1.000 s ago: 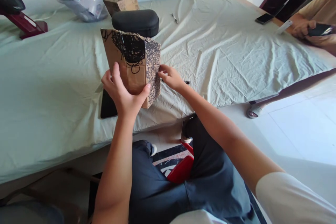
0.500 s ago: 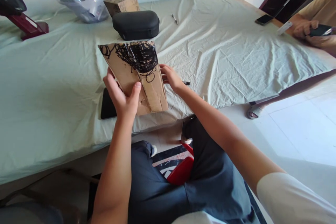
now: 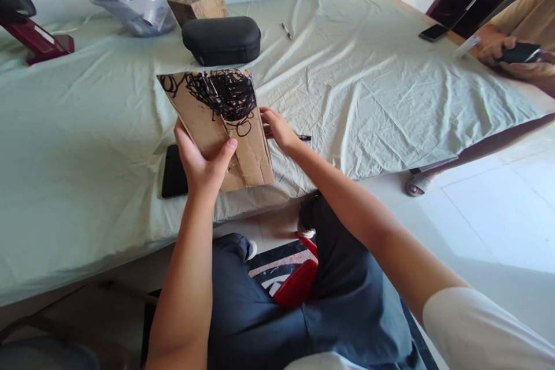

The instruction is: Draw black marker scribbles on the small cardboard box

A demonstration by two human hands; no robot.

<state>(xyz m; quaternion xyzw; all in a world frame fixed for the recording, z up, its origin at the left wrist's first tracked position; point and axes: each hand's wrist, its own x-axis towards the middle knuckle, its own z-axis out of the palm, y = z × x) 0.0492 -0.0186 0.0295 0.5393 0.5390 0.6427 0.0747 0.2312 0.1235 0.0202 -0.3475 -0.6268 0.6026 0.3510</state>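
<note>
A brown cardboard box with dense black marker scribble along its top is held tilted above the near edge of the table. My left hand grips it from the lower left, thumb pressed on the front face and fingers behind. At its right edge, my right hand has bent fingers reaching around the side; the fingertips are hidden behind the cardboard. A black marker lies on the cloth beside my right wrist. Partly covered by my left hand and the box is a flat black object, perhaps a phone.
Behind the box are a black hard case, a small carton and a clear plastic basket of items. A pen lies on the wrinkled green cloth. At right, another person's hands hold a phone.
The view has shifted slightly, so everything sits a little further left. My grip on the cardboard box looks the same, with the left thumb slightly higher along its front.
</note>
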